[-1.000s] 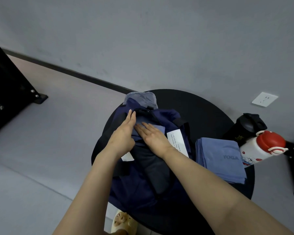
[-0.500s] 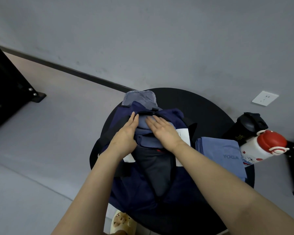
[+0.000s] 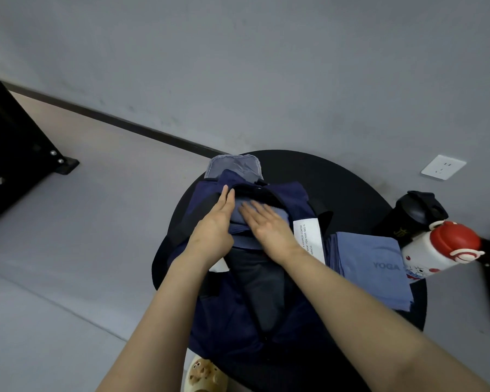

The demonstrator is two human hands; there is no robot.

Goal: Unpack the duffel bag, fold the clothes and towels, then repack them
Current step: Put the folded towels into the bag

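Note:
A navy duffel bag (image 3: pixel 232 315) lies open on the round black table (image 3: pixel 351 182). Inside its far end sits a folded blue cloth (image 3: pixel 239 234), with a dark folded garment (image 3: pixel 262 290) nearer me. My left hand (image 3: pixel 215 230) lies flat along the cloth's left edge, against the bag's rim. My right hand (image 3: pixel 269 227) presses flat on top of the cloth, fingers spread toward the far end. A folded blue towel marked YOGA (image 3: pixel 374 267) rests on the table to the right of the bag. A white label (image 3: pixel 309 239) shows at the bag's right side.
A black flask (image 3: pixel 416 213) and a white bottle with a red cap (image 3: pixel 447 247) stand at the table's right edge. A grey flap (image 3: pixel 232 165) sticks out beyond the bag. A black stand (image 3: pixel 14 148) is at left. A wall socket (image 3: pixel 443 166) is at right.
Both hands have slid a little farther toward the bag's far end, staying flat on the blue cloth. The right hand has shifted left, uncovering the white label.

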